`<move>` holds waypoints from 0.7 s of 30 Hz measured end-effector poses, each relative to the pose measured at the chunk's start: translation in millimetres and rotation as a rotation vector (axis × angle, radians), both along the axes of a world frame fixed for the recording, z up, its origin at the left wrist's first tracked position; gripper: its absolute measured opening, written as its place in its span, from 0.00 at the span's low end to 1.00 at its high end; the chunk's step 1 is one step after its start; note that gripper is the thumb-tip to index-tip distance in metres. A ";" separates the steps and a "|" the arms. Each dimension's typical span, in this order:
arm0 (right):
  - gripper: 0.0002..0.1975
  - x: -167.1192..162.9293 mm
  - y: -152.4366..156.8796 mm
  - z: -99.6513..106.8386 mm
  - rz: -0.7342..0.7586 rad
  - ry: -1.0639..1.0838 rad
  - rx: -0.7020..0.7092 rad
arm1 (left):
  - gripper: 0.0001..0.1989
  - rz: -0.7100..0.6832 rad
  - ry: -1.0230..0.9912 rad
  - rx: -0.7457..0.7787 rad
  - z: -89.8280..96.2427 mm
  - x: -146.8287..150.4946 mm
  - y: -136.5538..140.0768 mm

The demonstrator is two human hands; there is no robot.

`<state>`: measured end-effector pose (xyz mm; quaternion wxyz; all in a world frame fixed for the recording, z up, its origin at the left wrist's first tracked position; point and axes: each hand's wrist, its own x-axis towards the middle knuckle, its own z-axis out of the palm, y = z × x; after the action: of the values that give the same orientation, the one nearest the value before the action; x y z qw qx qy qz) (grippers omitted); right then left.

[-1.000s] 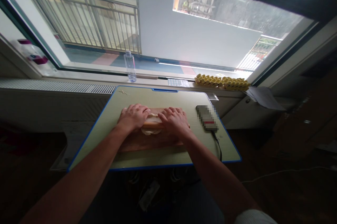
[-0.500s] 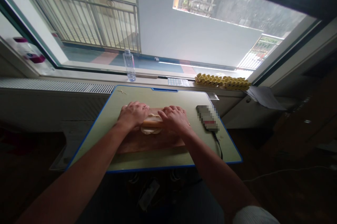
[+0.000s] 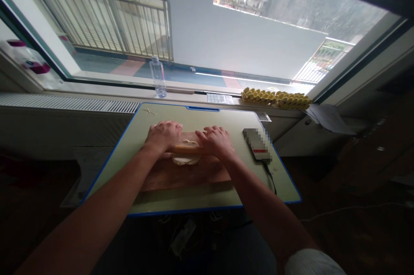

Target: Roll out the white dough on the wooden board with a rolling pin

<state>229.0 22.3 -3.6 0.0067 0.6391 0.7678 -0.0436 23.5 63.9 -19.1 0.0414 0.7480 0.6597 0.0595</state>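
Observation:
A wooden rolling pin (image 3: 186, 149) lies crosswise over a pale, flattened piece of dough (image 3: 186, 159), which shows on both sides of the pin. Under them is a brown wooden board (image 3: 190, 176). My left hand (image 3: 164, 135) is closed over the pin's left end, and my right hand (image 3: 216, 139) over its right end. Both hands hide the ends of the pin, and part of the dough lies beneath it.
The board rests on a small blue-edged table (image 3: 174, 115). A phone (image 3: 258, 143) with a black cable lies at its right. On the windowsill stand a clear bottle (image 3: 158, 79) and a yellow bumpy strip (image 3: 274, 99); another bottle (image 3: 34, 66) is far left.
The rolling pin has shifted slightly away from me over the dough, so more dough shows on the near side. The view has tilted a little.

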 end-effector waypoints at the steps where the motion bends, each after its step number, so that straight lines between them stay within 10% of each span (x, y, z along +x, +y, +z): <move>1: 0.23 0.3 0.6 0.9 0.013 -0.007 -0.002 | 0.30 -0.002 0.002 -0.005 0.4 0.3 1.2; 21: 0.21 -0.8 1.2 1.4 -0.035 0.015 -0.031 | 0.30 -0.036 0.039 -0.030 1.6 0.4 1.6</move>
<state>228.2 23.5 -2.1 0.0099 0.6518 0.7559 -0.0604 23.9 65.5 -17.4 0.0410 0.7601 0.6476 0.0345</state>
